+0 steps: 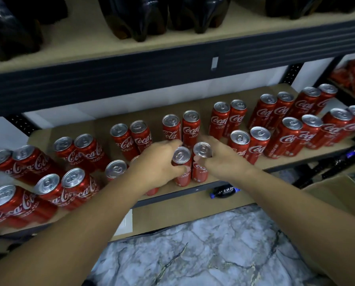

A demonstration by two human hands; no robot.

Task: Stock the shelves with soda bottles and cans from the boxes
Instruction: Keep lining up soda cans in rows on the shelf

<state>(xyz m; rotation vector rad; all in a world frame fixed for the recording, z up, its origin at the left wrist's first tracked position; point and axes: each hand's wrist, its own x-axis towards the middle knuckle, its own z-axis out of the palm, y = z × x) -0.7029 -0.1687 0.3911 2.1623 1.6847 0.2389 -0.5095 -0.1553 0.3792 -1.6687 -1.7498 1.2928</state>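
Left hand [160, 164] was curled round the left can [181, 178], right hand [224, 159] round the right can [201, 150], both cans upright and touching side by side at the front edge of the shelf [102, 125], amid paired red cans [240, 141], dark bottles [135, 17] on the upper shelf [131, 46].

Cans [237, 117] stand in paired rows on the shelf [230, 179] (bottles [135, 17] above).
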